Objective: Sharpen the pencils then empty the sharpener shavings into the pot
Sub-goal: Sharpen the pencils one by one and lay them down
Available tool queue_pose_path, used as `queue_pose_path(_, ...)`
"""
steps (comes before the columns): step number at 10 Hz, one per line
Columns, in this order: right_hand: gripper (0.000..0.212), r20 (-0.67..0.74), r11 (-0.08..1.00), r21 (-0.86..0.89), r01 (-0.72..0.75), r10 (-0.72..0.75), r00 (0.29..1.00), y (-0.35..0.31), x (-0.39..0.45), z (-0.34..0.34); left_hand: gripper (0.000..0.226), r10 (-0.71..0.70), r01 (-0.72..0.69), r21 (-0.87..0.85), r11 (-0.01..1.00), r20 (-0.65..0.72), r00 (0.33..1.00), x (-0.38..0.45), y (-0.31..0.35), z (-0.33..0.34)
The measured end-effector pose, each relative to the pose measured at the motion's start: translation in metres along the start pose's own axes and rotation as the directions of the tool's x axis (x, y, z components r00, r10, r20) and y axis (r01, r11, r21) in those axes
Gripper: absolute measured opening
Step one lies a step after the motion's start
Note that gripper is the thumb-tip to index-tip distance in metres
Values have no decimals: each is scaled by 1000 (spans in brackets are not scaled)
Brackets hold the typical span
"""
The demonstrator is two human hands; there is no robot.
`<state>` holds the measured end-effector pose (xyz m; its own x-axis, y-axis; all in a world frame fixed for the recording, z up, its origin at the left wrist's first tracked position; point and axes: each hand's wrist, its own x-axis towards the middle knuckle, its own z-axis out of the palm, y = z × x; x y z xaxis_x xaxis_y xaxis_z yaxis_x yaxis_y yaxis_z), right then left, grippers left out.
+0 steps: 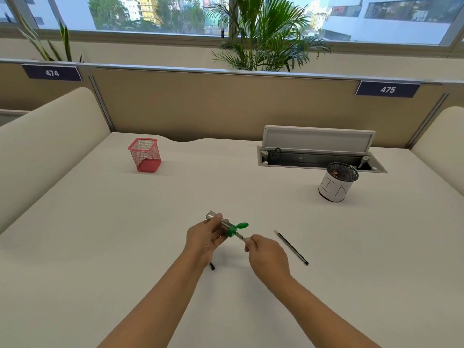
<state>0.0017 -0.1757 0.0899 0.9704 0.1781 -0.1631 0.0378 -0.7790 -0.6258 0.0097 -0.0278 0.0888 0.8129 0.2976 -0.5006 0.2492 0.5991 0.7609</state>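
Head view | left hand closed around green-and-clear plastic sharpener above white desk | right hand pinches grey pencil entering it | black pencil lies just right | paper-wrapped mesh pot far right

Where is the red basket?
In the head view, the red mesh basket stands upright on the far left of the desk, well ahead of the left hand, near the partition.
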Motion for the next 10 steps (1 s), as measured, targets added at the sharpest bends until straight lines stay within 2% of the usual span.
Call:
queue_pose_path(1,35,587,486,622,-614,228,776,-1,7,-13,16,-6,2,47,999,84,996,-1,5,-1)
queue_pose_path(2,36,659,332,654,-679,189,728,1,4,-13,23,-22,12,80,997,120,993,-1,7,-1)
queue_pose_path(3,28,249,862,436,-259,161,955,-1,-5,-4,18,-16,13,55,998,58,998,0,4,0)
queue_pose_path(4,16,-64,978,-46,202,-205,977,6,-5,0,14,-25,25,-4,1000,0,1000,1,4,0)
queue_pose_path(5,9,-194,878,-385,284,-378,905,11,-6,1,15,-45,45,-28,999,-4,999,-1,0,3)
queue_pose_path(6,24,-63,1000,-27,15,-16,998,0,-8,-3,22,-35,34,30,999,41,999,-4,-5,4)
queue_pose_path(7,38,667,322,627,-710,249,702,3,1,-20,19,-18,-2,125,992,156,988,-5,0,3)
queue_pose_path(8,38,703,162,666,-728,193,685,0,0,-21,16,-28,-3,169,986,180,983,-4,6,6)
queue_pose_path(9,29,176,840,474,-262,201,964,-5,-4,-12,15,-38,28,110,993,83,996,-2,7,10)
queue_pose_path(10,18,-156,976,-82,202,-213,965,3,-2,-10,14,-65,64,49,997,10,998,-1,5,10)
